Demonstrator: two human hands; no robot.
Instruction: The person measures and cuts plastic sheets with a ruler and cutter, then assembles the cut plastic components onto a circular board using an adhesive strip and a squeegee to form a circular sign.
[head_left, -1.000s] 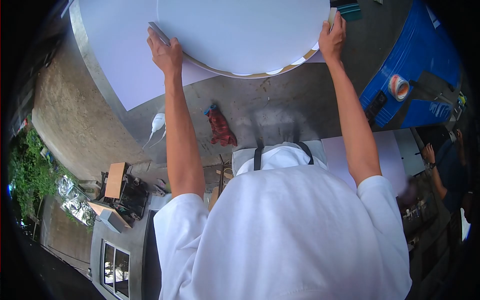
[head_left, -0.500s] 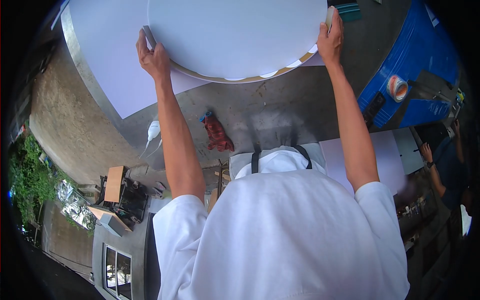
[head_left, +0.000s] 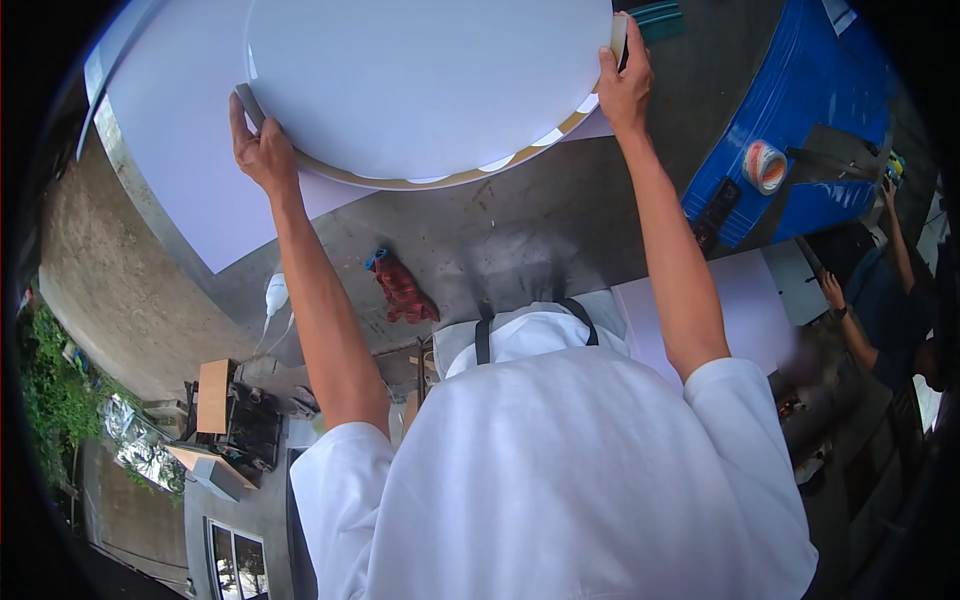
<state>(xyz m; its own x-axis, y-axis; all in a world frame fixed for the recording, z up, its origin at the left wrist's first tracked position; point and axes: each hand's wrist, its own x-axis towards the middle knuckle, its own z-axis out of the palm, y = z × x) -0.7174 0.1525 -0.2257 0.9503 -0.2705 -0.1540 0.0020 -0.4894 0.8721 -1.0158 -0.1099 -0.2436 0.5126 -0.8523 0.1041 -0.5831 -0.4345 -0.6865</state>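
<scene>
A large round white panel spans the top of the head view, its near rim tan with several white tabs along it. At the panel's left edge my left hand is closed, thumb and fingers pinched round a short grey piece at the rim. My right hand grips the opposite edge the same way, with a pale flat piece between thumb and fingers. Both arms are stretched forward. Under the panel lies a white sheet on the grey metal table.
A dark red cloth bundle and a white bottle lie on the table's near side. At right, a tape roll sits on blue sheeting. Another person's hand shows at the far right.
The view has shifted, so the table and things on it appear lower and farther left. Both hands keep their hold at the panel's edges; my left hand appears slightly lower relative to my right.
</scene>
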